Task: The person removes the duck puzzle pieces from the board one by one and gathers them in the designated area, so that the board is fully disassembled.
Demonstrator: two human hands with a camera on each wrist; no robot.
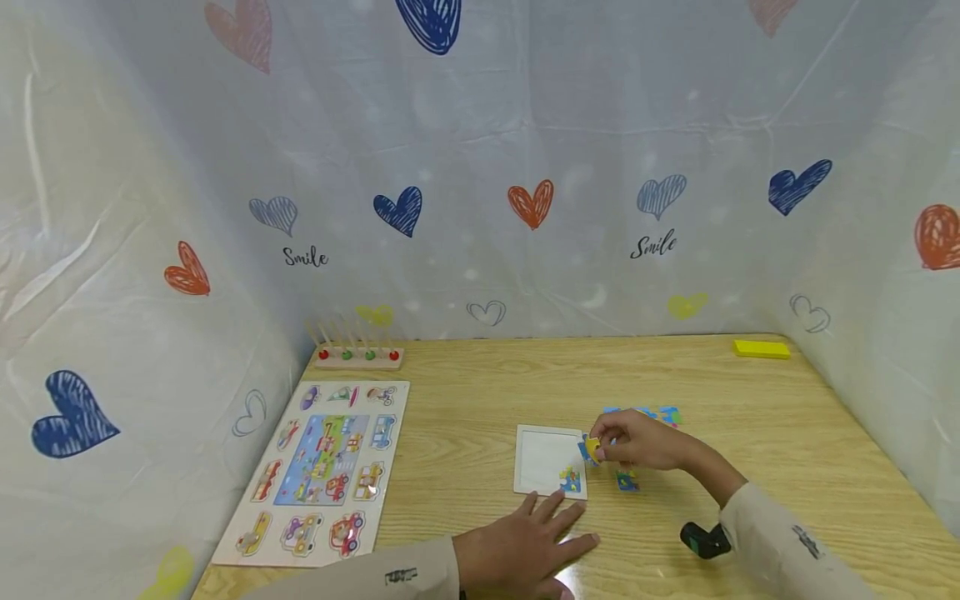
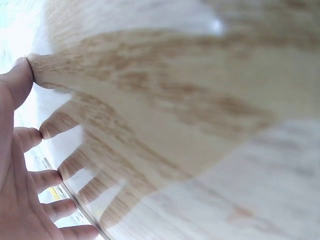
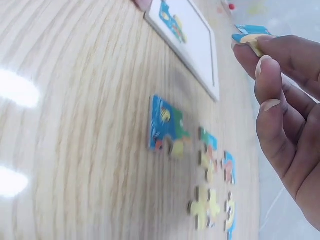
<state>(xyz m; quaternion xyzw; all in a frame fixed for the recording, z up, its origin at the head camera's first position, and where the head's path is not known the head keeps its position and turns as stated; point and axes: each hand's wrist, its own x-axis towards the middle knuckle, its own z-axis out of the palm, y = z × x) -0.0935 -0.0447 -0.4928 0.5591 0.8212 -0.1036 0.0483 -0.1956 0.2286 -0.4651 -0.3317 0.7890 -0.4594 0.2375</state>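
Observation:
A white puzzle frame (image 1: 538, 458) lies on the table, with a joined bit of jigsaw (image 1: 570, 479) in its near right corner. My right hand (image 1: 637, 440) pinches a blue and yellow jigsaw piece (image 1: 589, 448) between thumb and finger, over the frame's right edge; in the right wrist view the held piece (image 3: 252, 34) is off the table. My left hand (image 1: 525, 540) rests with fingers spread, fingertips at the frame's near edge; the left wrist view shows its straight fingers (image 2: 47, 180) touching the shiny table. Loose jigsaw pieces (image 3: 167, 125) lie right of the frame, some partly hidden by my right hand.
A peg puzzle board (image 1: 322, 458) with vehicle pictures lies at the left. Behind it stands a wooden rack (image 1: 360, 358) with upright pegs and beads. A yellow block (image 1: 761, 349) sits at the back right, and a dark object (image 1: 703, 540) lies beside the right sleeve.

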